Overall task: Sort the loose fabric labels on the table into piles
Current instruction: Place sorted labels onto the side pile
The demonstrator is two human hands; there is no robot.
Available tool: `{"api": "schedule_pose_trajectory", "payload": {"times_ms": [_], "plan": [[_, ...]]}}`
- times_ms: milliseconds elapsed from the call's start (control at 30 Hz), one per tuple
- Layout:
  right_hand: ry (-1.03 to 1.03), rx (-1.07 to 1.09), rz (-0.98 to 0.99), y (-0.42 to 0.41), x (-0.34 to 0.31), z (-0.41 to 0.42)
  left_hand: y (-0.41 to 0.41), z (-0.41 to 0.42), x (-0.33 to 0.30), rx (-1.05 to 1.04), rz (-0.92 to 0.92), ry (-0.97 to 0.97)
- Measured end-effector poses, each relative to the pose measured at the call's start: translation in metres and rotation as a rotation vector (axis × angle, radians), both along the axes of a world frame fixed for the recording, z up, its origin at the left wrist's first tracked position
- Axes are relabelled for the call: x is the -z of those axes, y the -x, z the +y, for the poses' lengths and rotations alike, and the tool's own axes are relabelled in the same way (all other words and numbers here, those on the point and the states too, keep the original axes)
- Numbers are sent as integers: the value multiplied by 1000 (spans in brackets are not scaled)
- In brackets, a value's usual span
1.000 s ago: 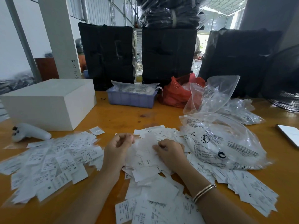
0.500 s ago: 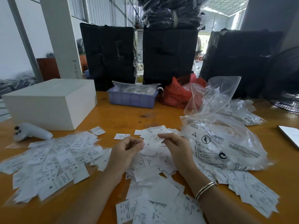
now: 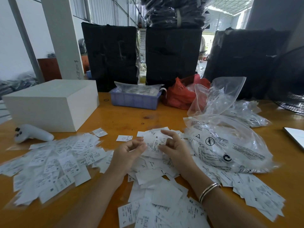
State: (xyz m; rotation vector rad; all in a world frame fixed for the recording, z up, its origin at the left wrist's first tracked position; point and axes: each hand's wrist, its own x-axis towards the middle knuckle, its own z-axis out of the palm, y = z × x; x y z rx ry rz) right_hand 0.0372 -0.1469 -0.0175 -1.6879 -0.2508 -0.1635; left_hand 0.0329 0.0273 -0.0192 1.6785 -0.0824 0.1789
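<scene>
While both hands (image 3: 153, 150) pinch one label (image 3: 153, 144): orange table (image 3: 125, 117), scattered white labels (image 3: 54, 160), black bales (image 3: 111, 55) behind.

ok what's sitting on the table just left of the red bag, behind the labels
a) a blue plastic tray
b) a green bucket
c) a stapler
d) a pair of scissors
a: a blue plastic tray with clear packets in it stands on the table just left of the red bag.
</scene>
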Motion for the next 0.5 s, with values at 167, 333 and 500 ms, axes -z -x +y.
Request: {"api": "schedule_pose_trajectory", "payload": {"times_ms": [167,333,500], "plan": [[-53,1,40,-3,1,0,1,-2,1,-4,-7,-120],[-370,177,50,-2,-3,-8,-5,4,5,-100,-206,-538],[-239,162,-31,4,-5,-9,-7,5,3,-54,-284,-489]]}}
